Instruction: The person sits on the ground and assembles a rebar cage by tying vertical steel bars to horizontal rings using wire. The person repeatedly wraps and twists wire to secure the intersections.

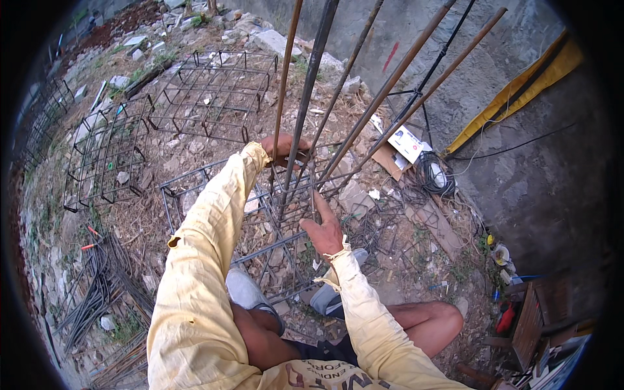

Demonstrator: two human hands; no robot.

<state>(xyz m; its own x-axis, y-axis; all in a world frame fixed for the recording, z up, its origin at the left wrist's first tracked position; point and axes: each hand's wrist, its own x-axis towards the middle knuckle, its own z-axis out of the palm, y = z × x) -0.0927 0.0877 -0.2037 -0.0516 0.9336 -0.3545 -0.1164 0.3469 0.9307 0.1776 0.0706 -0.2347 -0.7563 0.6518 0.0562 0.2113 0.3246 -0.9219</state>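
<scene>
A cage of steel bars rises in front of me, with several long upright rebars (305,84) leaning up and to the right. Square stirrups (296,195) gather round their lower ends. My left hand (284,149) reaches in among the uprights at the far side, its fingers bent and partly covered by the bars. Nearer to me, my right hand (325,231) is at the stirrups, index finger pointing up along a thin grey piece and thumb to its left. What either hand grips is too small or hidden to name. Both arms wear pale yellow sleeves.
Flat rebar mats (211,94) lie on the rubble ground ahead and left. Bundled black rods (97,286) are at the lower left. A coil of wire (434,175) and a cardboard piece (390,159) lie by the concrete wall (520,169). A wooden box (525,318) is at the right.
</scene>
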